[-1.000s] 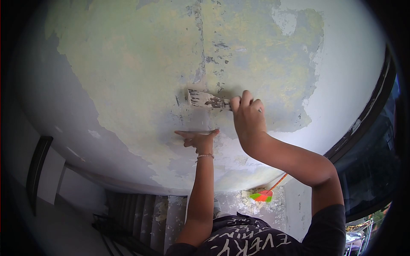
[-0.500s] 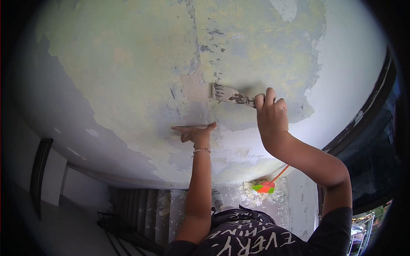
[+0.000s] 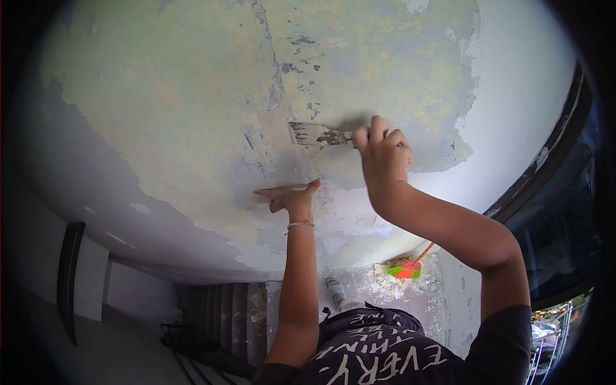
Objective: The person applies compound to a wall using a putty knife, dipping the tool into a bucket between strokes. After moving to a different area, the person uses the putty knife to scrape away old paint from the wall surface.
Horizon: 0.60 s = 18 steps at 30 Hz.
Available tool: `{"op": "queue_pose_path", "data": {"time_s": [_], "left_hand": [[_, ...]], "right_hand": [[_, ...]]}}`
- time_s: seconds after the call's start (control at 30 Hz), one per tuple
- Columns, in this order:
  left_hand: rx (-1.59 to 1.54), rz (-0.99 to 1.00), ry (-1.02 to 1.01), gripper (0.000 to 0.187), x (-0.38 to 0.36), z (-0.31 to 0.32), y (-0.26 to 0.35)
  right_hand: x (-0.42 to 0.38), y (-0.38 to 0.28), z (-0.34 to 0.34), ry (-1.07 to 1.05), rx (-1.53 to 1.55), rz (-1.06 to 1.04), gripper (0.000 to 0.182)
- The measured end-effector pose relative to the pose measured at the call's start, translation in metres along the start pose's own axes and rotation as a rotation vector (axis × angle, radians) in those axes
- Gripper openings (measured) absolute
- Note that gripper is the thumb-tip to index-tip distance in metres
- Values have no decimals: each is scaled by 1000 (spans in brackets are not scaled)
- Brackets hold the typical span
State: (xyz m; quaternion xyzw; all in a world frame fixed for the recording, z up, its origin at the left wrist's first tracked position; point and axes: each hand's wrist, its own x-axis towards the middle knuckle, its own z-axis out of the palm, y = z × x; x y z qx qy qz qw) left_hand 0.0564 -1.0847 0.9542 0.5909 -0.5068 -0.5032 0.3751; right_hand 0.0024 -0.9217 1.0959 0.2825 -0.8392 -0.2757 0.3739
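Note:
My right hand (image 3: 387, 154) is closed round the handle of a putty knife (image 3: 314, 133). Its wide blade is smeared with pale and dark residue and lies against the wall (image 3: 192, 115), at a smooth pinkish-grey patch (image 3: 276, 128) beside a long vertical crack (image 3: 269, 48). Lower down, my left hand (image 3: 296, 200) is raised close to the wall, thumb to the right and fingers to the left. It supports a thin, flat greyish plate (image 3: 282, 190), seen almost edge-on; what lies on top of it is hidden.
Paint has peeled off much of the wall, leaving ragged edges. Below, a red and green broom (image 3: 405, 270) rests among flakes on the floor. Stairs (image 3: 221, 314) descend at the lower left by a dark railing (image 3: 192, 343). A dark-framed window (image 3: 555, 205) is at the right.
My right hand and the putty knife have moved left, bringing the blade over the smooth patch. The view has shifted slightly; my left hand stays in about the same place.

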Motion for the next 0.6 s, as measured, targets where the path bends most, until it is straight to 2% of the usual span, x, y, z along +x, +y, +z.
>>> {"op": "queue_pose_path", "data": {"time_s": [0.07, 0.27, 0.37, 0.5, 0.6], "left_hand": [[-100, -49, -72, 158, -17, -12, 17], [-50, -105, -14, 160, -27, -14, 26], [-16, -67, 62, 159, -20, -6, 17], [-241, 119, -61, 158, -13, -2, 4], [-253, 95, -60, 160, -11, -1, 6]], "right_hand": [[-10, 15, 9, -45, -23, 18, 63], [-31, 9, -4, -11, 122, -21, 61], [-18, -18, -19, 16, 163, -16, 58], [-1, -43, -11, 22, 148, -23, 63], [-1, -36, 16, 80, 172, 37, 65]]}}
